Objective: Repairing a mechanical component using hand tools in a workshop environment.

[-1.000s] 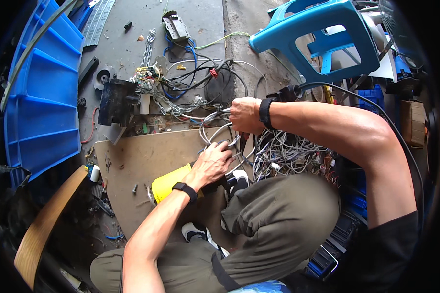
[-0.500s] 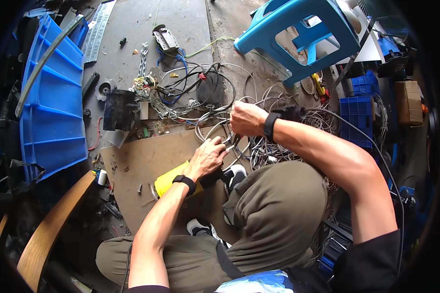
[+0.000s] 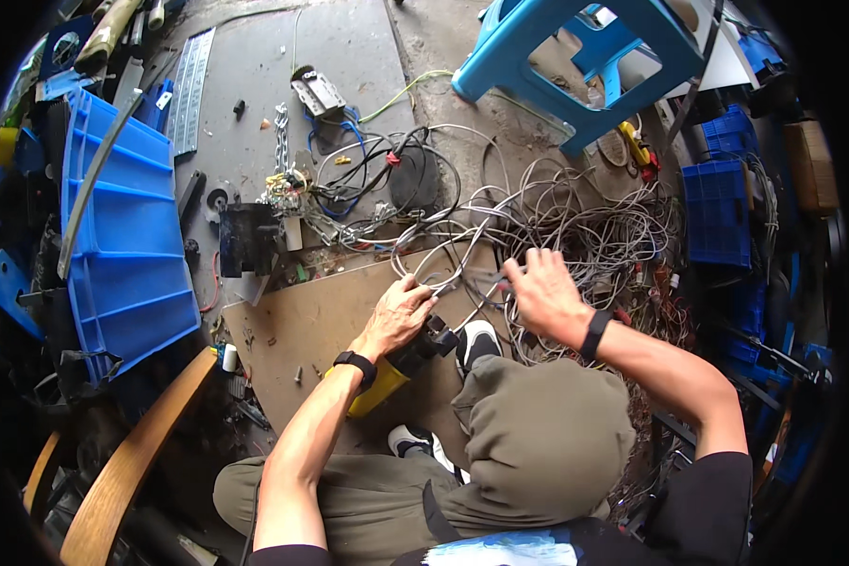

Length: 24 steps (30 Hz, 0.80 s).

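My left hand [image 3: 398, 316] is closed with its fingertips pinched on a grey cable [image 3: 441, 286], whose loops spread out ahead of it. Under that hand and wrist lies a tool with a yellow body [image 3: 377, 393] and a black end [image 3: 434, 341]; its kind I cannot make out. Over the near edge of the cable pile, my right hand [image 3: 549, 300] is raised with curled fingers. A blurred streak with a touch of red shows at its fingertips, too smeared to name. A tangled pile of grey cables [image 3: 575, 226] lies just beyond this hand.
A brown board [image 3: 283, 340] lies before my feet. A blue plastic crate [image 3: 127, 236] stands at left, near a curved wooden piece [image 3: 137, 462]. A blue stool [image 3: 594, 104] is at far right, blue baskets [image 3: 717, 217] below it. A black cylindrical part [image 3: 245, 239] sits beyond the board.
My right hand has moved right and nearer, away from the left hand and the cable loops. My left hand stays on the cable. The whole view has shifted slightly.
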Tool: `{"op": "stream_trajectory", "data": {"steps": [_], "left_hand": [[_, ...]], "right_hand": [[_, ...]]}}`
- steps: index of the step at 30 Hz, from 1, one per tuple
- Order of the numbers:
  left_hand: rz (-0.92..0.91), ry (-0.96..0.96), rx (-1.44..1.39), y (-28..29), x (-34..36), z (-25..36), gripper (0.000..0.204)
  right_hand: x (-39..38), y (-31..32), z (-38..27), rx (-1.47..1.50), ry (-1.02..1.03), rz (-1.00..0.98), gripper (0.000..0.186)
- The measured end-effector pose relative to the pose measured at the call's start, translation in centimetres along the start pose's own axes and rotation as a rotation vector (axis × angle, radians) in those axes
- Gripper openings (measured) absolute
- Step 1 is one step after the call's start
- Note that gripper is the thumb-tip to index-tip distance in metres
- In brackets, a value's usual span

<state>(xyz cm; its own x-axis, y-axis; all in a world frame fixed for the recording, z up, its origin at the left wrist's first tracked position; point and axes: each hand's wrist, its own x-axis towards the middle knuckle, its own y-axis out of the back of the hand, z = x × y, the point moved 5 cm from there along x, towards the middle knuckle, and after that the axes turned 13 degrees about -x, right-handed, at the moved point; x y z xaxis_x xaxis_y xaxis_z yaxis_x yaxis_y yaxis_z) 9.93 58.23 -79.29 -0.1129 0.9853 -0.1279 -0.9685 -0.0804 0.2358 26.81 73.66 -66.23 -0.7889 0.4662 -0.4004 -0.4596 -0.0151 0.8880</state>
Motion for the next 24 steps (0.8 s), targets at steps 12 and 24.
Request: {"op": "stream_trajectory", "data": {"steps": [12, 24], "left_hand": [[-0.016, 0.056, -0.038, 0.5, 0.6, 0.8, 0.025], [0.076, 0.2, -0.412, 0.8, -0.2, -0.6, 0.056]], "right_hand": [[6.6, -7.7, -3.5, 1.415, -0.118, -0.782, 0.036], [9.2, -6.7, -3.3, 0.891, 0.824, 0.057, 0.033]]}}
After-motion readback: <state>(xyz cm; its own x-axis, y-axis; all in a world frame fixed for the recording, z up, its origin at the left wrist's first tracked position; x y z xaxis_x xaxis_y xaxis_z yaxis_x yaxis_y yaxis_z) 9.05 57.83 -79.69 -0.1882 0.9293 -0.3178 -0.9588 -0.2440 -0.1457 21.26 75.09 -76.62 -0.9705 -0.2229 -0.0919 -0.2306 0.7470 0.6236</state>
